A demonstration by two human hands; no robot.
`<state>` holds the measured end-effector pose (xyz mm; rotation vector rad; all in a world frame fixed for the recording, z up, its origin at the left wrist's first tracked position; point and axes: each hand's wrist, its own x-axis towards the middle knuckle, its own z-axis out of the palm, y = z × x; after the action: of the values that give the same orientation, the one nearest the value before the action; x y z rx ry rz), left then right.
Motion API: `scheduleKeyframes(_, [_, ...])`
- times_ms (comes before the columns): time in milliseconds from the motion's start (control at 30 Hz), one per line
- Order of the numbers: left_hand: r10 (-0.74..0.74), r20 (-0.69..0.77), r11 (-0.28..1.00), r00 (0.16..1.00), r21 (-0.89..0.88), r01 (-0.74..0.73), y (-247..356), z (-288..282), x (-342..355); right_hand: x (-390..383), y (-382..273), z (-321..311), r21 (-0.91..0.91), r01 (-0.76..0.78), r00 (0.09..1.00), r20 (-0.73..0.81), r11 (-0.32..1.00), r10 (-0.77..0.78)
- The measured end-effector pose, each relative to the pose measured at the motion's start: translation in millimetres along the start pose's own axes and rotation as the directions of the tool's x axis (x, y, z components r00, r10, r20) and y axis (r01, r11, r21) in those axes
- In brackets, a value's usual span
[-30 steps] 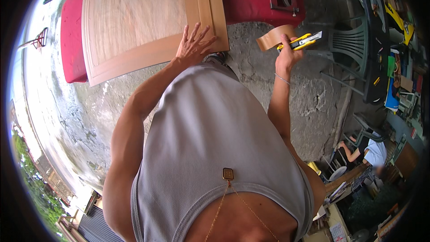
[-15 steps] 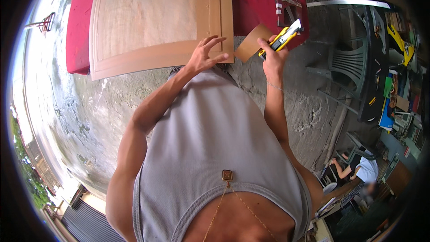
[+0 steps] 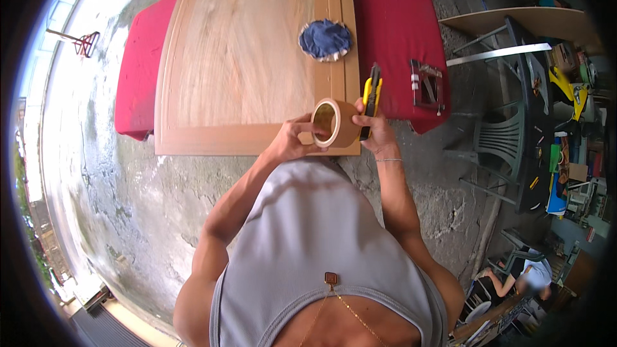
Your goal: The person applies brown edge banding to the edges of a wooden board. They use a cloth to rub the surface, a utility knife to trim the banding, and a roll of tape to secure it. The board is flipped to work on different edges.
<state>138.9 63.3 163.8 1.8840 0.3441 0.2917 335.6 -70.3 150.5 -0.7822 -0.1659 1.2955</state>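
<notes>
A roll of brown packing tape (image 3: 348, 128) hangs over the near edge of a wooden panel (image 3: 238, 58), its open core turned to the left. My left hand (image 3: 293, 139) is closed round the roll's left rim, with fingers partly inside the core. On the other side, my right hand (image 3: 378, 132) grips a yellow and black utility knife (image 3: 371, 95) that points away from me. Its thumb and fingers also touch the roll's right side. Brown strips (image 3: 212, 135) run along the panel's near and right borders.
A blue cloth pad (image 3: 326, 40) lies on the panel's right border. Red-covered supports (image 3: 398, 32) show on both sides; a dark frame-like tool (image 3: 427, 87) rests on the right one. Farther right are a green plastic chair (image 3: 500, 138), a cluttered dark table (image 3: 535, 122) and a seated person (image 3: 514, 276).
My right hand has moved left with the knife and tape, the knife now pointing straight away. My left hand, earlier spread and empty, has closed on the roll. The panel appears lower in view.
</notes>
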Motion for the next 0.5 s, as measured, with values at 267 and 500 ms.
scheduleKeyframes(267, [-0.059, -0.389, 0.966, 0.92, 0.21, 0.15, -66.7, -96.7, -29.4, 85.5, 51.3, 26.3, -0.61, -0.192, 0.935, -0.352, 0.769, -0.047])
scheduleKeyframes(500, [-0.123, -0.579, 0.782, 0.806, 0.444, 0.438, -152.7, -167.6, -36.6, 182.0, 127.3, 7.2, -0.974, 0.135, 0.921, 0.191, -0.183, -0.34])
